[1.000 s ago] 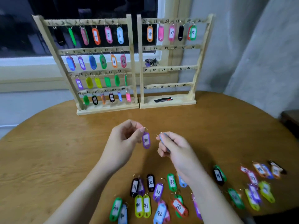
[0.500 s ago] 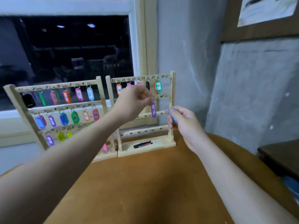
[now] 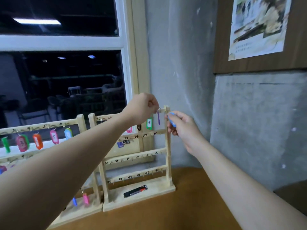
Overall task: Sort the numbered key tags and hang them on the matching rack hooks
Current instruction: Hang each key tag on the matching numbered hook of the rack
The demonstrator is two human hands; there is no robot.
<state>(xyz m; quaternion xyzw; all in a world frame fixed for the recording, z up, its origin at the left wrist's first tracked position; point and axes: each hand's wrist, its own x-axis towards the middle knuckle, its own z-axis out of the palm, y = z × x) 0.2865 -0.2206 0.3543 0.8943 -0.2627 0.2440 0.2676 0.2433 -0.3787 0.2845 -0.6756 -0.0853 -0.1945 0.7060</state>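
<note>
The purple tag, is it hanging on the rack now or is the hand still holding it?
Still held: the left hand pinches the purple tag by its ring at the rack's top rail.

Both arms out; left hand (image 3: 143, 107) & right hand (image 3: 181, 124) pinching.

2 bare forearms reach in from the bottom edge, with no sleeve showing on either as far as the frame goes. no watch, bracelet or band sits at either wrist, and no ring shows on the visible fingers. the left hand (image 3: 141, 108) and right hand (image 3: 182, 127) wear no gloves. fingernails are too small to make out.
</note>
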